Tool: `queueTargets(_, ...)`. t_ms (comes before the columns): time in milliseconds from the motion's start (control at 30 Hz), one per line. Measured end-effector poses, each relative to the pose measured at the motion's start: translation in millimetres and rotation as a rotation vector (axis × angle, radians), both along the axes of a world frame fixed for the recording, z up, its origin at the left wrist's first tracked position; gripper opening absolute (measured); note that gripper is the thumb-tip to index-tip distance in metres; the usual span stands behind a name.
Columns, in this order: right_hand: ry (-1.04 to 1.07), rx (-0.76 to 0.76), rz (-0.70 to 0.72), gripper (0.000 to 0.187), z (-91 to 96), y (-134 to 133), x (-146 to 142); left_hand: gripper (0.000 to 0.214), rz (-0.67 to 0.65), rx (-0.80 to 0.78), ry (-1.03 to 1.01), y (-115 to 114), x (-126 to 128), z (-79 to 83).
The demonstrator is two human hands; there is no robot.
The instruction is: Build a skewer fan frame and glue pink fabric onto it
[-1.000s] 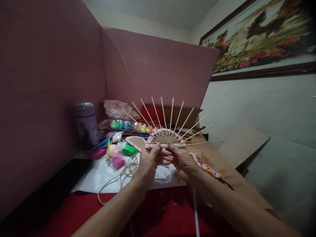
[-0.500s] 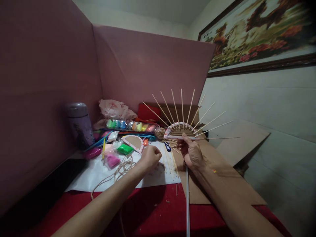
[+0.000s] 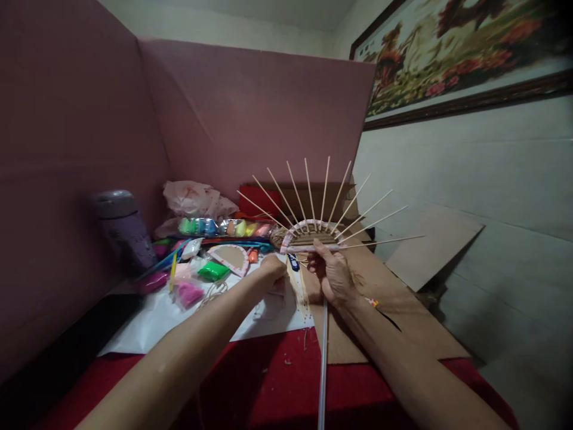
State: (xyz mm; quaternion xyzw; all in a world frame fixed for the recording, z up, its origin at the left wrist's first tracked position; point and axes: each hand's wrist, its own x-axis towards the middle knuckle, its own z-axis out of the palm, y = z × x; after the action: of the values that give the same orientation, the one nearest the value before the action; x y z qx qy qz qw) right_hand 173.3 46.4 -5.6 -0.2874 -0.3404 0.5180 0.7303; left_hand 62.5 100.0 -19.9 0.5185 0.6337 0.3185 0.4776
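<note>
My right hand (image 3: pixel 332 276) is closed on the straight edge of a half-round cardboard piece (image 3: pixel 308 237) with a pink patterned rim, held upright above the table. Several thin wooden skewers (image 3: pixel 325 188) fan out of its curved top. My left hand (image 3: pixel 271 273) is down on the white paper sheet (image 3: pixel 147 322), fingers curled beside a bundle of loose skewers (image 3: pixel 299 288); what it holds is hidden. A second half-round cardboard piece (image 3: pixel 230 257) lies flat to the left.
A purple flask (image 3: pixel 123 230) stands at the left by the pink cardboard screen (image 3: pixel 250 113). Coloured clay packs (image 3: pixel 224 227), a green lump (image 3: pixel 212 271), a pink bag (image 3: pixel 188 292), twine (image 3: pixel 210 294), brown cardboard sheets (image 3: pixel 394 310) and a white rod (image 3: pixel 323 364) lie on the red tabletop.
My left hand let go of the fan piece and dropped to the paper by the loose skewers. My right hand alone now holds the fan, carried slightly rightward.
</note>
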Motion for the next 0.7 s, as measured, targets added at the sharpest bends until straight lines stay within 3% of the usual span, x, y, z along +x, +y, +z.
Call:
queueTargets(167, 0.058, 0.054, -0.016, 0.023, 0.9, 1, 1, 0.032, -0.089, -0.080, -0.120, -19, -21, 15.5)
queueTargets(267, 0.043, 0.109, -0.055, 0.022, 1.8, 0, 1, 0.015, -0.105, 0.047, -0.246, -34, -39, 22.3)
queueTargets(400, -0.011, 0.115, -0.037, 0.023, -0.1, -3, -4, 0.017, -0.036, 0.291, -0.448, -43, -63, 23.4)
queueTargets(467, -0.050, 0.101, -0.003, 0.023, -3.3, -4, -8, 0.013, 0.002, 0.452, -0.661, -43, -75, 21.2)
queueTargets(700, -0.150, 0.002, 0.094, 0.012, -12.0, -10, -18, 0.014, 0.013, 0.491, -0.919, -46, -96, 23.7)
